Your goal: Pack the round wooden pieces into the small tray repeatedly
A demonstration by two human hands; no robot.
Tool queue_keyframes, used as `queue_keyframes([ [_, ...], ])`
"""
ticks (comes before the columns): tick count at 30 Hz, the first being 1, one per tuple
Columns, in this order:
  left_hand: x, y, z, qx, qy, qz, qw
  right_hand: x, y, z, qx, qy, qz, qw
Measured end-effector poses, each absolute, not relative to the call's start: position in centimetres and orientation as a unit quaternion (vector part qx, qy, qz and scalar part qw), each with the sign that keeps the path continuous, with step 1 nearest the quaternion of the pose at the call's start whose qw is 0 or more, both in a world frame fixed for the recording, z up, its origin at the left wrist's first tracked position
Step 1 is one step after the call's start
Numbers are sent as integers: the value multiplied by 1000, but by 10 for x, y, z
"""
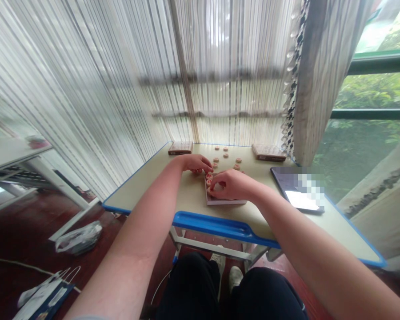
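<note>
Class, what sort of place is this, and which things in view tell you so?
Probably a classroom or study room, indoors: a small desk with a blue trough along its near edge, another table to the left, and a striped curtain beside the window.

Smooth wood-look discs [226, 155], glossy plastic table edge [213, 224], sheer cloth curtain [120, 66], crinkled plastic bag [80, 238]

Two hands [231, 183], three boxes [225, 202], nine-plus discs [226, 155]
</note>
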State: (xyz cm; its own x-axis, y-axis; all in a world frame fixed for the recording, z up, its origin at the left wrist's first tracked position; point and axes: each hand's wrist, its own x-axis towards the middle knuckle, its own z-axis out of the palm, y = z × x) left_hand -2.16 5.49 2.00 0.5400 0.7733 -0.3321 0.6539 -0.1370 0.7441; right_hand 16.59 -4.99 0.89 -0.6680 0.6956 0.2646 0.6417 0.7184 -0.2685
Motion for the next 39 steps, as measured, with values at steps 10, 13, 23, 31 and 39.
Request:
queue_keyframes([
  [10,-21,56,19,753,481,46,447,164,-47,8,-380,-904,107,165],
  [13,-21,56,19,758,474,40,446,165,-47,8,-382,-904,104,165],
  [23,-23,54,20,763,453,38,459,168,-45,6,-400,-892,113,174],
  [31,-26,55,20,759,442,39,476,167,-48,8,-411,-885,125,178],
  [39,-26,58,18,744,454,84,483,179,-29,6,-484,-817,89,302],
])
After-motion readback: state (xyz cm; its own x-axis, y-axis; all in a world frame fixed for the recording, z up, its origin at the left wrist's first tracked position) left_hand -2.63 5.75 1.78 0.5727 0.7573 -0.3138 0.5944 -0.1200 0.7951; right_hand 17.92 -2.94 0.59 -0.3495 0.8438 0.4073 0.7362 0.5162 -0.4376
